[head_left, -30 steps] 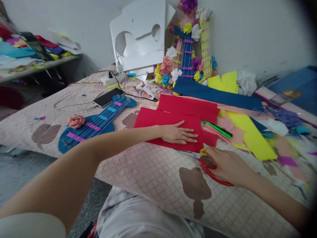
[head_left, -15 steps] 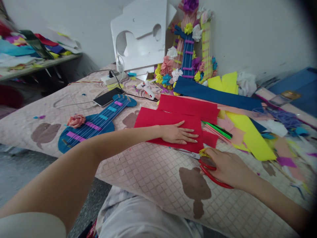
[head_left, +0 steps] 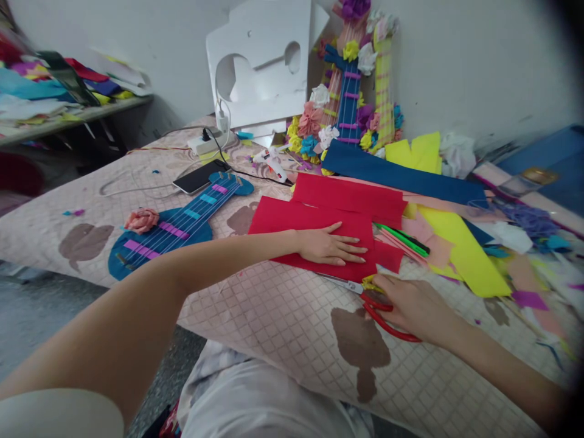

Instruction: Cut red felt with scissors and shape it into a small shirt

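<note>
My left hand lies flat on a sheet of red paper, its fingers spread and pointing right. My right hand is closed round the handles of a pair of scissors with red grips and yellow wrapping near the pivot. The scissor blades point left, along the near edge of the red sheet; whether they touch it I cannot tell. Behind that sheet lies a second red piece, and a small red scrap sits at its right end.
Left of the sheets lies a blue paper guitar with a pink flower. A phone, a hot glue gun and a power strip stand behind. Green and black pens, yellow paper and scraps spread to the right. Decorated guitars lean on the wall.
The scissors in my right hand have shifted slightly left along the paper's near edge. My left hand stays flat on the red sheet.
</note>
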`<state>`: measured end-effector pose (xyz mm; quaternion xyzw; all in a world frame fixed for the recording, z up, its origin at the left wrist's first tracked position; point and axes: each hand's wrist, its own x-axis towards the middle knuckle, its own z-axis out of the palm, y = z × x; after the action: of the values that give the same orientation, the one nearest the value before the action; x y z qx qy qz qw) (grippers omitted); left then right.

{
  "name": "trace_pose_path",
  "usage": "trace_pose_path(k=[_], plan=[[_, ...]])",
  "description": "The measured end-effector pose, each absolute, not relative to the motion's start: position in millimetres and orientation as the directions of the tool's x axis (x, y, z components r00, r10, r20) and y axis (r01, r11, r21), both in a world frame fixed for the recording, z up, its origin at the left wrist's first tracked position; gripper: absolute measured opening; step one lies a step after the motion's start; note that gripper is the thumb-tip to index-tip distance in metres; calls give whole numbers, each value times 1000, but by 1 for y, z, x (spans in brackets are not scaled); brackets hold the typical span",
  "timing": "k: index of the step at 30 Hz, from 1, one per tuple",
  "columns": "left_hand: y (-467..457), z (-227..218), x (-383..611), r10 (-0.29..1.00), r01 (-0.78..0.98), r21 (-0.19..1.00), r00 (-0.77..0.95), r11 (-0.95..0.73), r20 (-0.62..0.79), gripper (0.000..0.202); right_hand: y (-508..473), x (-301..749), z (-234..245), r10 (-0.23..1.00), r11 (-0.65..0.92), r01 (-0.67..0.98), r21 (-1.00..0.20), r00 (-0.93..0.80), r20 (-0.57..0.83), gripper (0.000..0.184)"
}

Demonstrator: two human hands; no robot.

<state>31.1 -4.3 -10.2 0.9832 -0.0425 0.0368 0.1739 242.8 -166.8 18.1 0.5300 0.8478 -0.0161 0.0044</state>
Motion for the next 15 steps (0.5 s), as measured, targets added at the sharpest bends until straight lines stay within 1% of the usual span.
trace_pose_path(k=[3, 5, 11, 15], plan=[[-3, -12, 31, -67, -102, 344, 991, -933, 113, 48, -167, 241, 21, 895, 431, 902, -28, -432, -109, 37], [-3, -13, 32, -67, -111, 352, 989, -930, 135, 48, -167, 237, 24, 904, 414, 909, -36, -416, -98, 40], [-3, -12, 32, -67, -121, 372, 986, -920, 154, 48, -164, 228, 27, 909, 404, 914, -35, -405, -93, 31], [-4, -9, 32, -41, -75, 381, 994, -922, 97, 47, -160, 219, 26, 907, 415, 909, -32, -416, -67, 22]])
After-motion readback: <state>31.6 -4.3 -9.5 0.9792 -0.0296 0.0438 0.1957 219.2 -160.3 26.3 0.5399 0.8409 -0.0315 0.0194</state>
